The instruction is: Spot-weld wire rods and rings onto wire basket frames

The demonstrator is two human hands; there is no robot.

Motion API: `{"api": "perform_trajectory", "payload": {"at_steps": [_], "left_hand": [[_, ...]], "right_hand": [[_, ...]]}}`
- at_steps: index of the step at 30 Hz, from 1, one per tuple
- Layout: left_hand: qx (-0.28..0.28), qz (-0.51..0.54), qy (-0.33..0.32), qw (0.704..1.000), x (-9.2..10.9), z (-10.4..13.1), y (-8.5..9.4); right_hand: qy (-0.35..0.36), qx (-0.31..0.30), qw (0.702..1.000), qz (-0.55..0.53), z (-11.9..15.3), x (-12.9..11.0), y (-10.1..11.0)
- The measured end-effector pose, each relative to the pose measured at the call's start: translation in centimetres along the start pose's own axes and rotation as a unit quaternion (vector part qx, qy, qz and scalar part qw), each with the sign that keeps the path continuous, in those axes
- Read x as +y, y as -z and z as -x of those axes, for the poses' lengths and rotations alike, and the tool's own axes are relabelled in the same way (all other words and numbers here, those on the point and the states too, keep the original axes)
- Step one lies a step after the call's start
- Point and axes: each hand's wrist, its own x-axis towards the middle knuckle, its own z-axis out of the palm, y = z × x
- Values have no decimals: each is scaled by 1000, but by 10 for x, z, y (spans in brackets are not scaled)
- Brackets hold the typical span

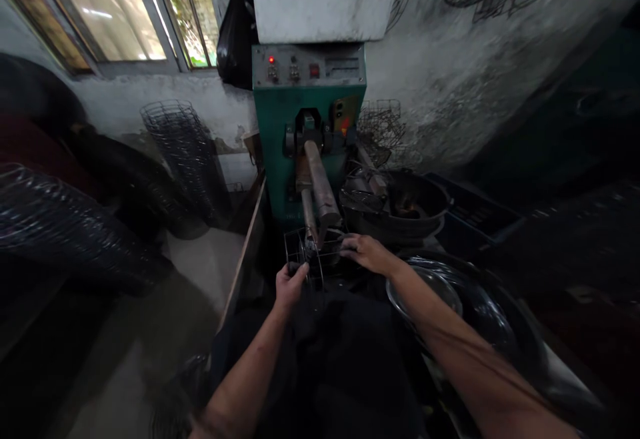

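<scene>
Wire frame [320,267] in left grip [290,285]

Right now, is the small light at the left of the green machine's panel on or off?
On: the light glows bright red on the panel. Whether the machine is working, I cannot tell.

"What is straight ahead of you?"

"A spot welder [275,119], its electrode arms [323,185] pointing toward me. A foam block [320,9] sits on top; a phone [344,111] is on the front's right side."

"And nearest you?"

"A wire frame [304,247] at the arms' tips, between my left hand [291,284] and right hand [367,252]."

"To the sides?"

"Left, stacked wire baskets [177,149] stand below a window [120,12]. Right, a pan [400,229] lies beside the welder, with a bowl [445,292] nearer, partly behind my forearm."
</scene>
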Motion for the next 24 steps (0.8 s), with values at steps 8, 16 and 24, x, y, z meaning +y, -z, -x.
{"api": "perform_trajectory", "payload": {"at_steps": [8,16,24], "left_hand": [[-3,17,-7,1000,3,-13,-3],[5,6,-2,1000,11,-17,-8],[-7,8,14,1000,13,-17,-11]], "right_hand": [[-26,-10,999,-14,-14,9,2],[17,-10,999,-40,-17,11,7],[-5,4,999,-33,-15,13,1]]}}
